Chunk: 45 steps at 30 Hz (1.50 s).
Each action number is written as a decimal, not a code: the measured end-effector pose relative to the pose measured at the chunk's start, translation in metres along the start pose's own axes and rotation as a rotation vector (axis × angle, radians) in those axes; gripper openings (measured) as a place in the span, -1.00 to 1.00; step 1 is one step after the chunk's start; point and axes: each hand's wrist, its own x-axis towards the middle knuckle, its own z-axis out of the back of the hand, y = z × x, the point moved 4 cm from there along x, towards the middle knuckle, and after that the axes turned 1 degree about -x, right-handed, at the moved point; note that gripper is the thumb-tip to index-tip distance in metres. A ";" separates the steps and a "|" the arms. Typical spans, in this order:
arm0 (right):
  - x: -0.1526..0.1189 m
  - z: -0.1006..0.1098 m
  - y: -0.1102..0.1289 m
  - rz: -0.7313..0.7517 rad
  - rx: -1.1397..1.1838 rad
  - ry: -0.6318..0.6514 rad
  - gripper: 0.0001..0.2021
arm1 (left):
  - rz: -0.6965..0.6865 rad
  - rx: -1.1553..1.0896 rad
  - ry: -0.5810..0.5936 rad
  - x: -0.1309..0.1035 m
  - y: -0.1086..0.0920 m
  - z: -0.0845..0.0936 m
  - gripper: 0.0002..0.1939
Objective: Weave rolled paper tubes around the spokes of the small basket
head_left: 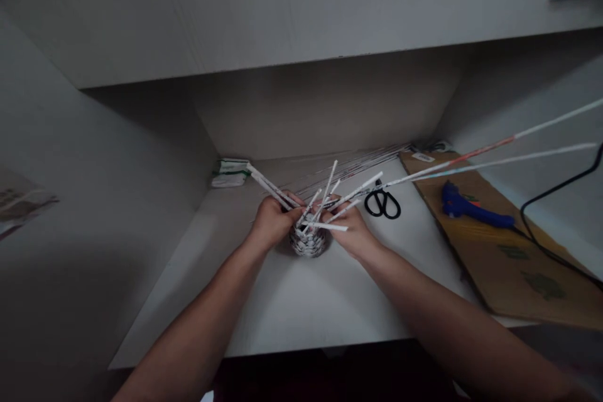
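A small woven basket (308, 241) of rolled paper tubes stands on the white surface between my hands. Several short paper tubes (333, 226) stick up and outward from its rim. My left hand (274, 221) is closed round the basket's left side and the tubes leaning left there. On the other side, my right hand (348, 229) is closed at the rim, by the bases of the tubes. Two long paper tubes (438, 171) run from this spot far out to the right. The fingertips of both hands are partly hidden behind the tubes.
Black-handled scissors (382, 202) lie right of my right hand. A blue glue gun (475, 208) with a black cord rests on a cardboard sheet (532, 289). Several long paper tubes (358, 165) lie along the back. A white-green packet (230, 173) sits at the back left. A white panel (282, 6) overhangs.
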 end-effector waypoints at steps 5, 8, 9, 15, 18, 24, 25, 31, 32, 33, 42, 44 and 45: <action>0.004 0.009 0.002 -0.092 -0.076 0.041 -0.77 | -0.042 0.064 -0.103 0.000 -0.006 0.003 -0.78; 0.005 0.014 0.003 -0.101 -0.075 0.011 -0.79 | -0.018 0.030 -0.133 -0.001 -0.007 0.002 -0.66; 0.005 0.014 0.004 -0.104 -0.074 0.014 -0.81 | -0.014 0.008 -0.140 -0.001 -0.007 0.002 -0.63; -0.002 0.004 0.011 -0.055 -0.052 0.065 -0.81 | 0.011 -0.050 -0.178 0.000 -0.003 0.001 -0.59; -0.004 0.003 0.011 -0.022 -0.117 -0.003 -0.84 | 0.014 -0.041 -0.163 -0.002 -0.002 -0.004 -0.59; -0.003 0.005 0.003 0.008 -0.216 -0.035 -0.81 | 0.068 -0.043 -0.105 -0.003 -0.002 -0.005 -0.62; -0.003 0.005 0.002 0.012 -0.223 -0.026 -0.82 | 0.082 -0.049 -0.096 -0.003 -0.002 -0.004 -0.64; 0.002 0.007 -0.001 -0.083 -0.143 0.006 -0.86 | 0.105 -0.056 -0.041 -0.001 -0.003 -0.003 -0.75; 0.003 0.008 -0.001 -0.100 -0.134 0.011 -0.85 | 0.105 -0.041 -0.046 -0.002 -0.004 -0.004 -0.76; 0.004 0.008 -0.002 -0.113 -0.133 0.003 -0.83 | 0.100 -0.022 -0.053 -0.002 -0.004 -0.004 -0.78; 0.001 0.010 0.012 0.083 -0.285 -0.065 -0.92 | -0.008 0.184 -0.131 -0.008 -0.011 -0.009 -0.89; 0.000 0.008 0.015 0.039 -0.251 -0.033 -0.93 | -0.036 0.209 -0.150 -0.009 -0.010 -0.009 -0.90; 0.000 0.006 0.016 0.012 -0.227 -0.012 -0.91 | -0.044 0.219 -0.161 -0.009 -0.010 -0.008 -0.91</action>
